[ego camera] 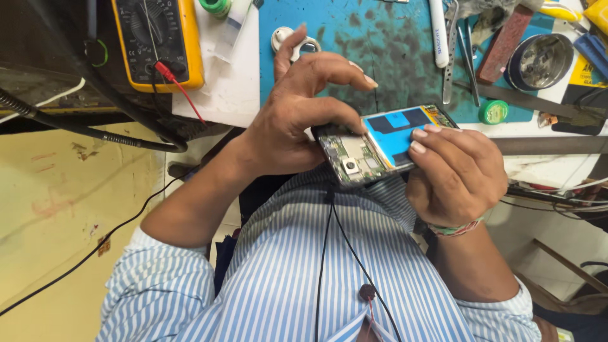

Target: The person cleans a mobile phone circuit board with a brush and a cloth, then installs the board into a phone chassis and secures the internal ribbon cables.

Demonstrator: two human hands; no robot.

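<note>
opened phone (380, 144) back cover off, blue battery exposed | left hand (297, 120) and right hand (453, 177) both grip it | multimeter (158, 41) well left of phone, untouched

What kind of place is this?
Probably a phone repair bench: a yellow multimeter, metal tweezers on a stained blue work mat, and an opened smartphone held in both hands.
</note>
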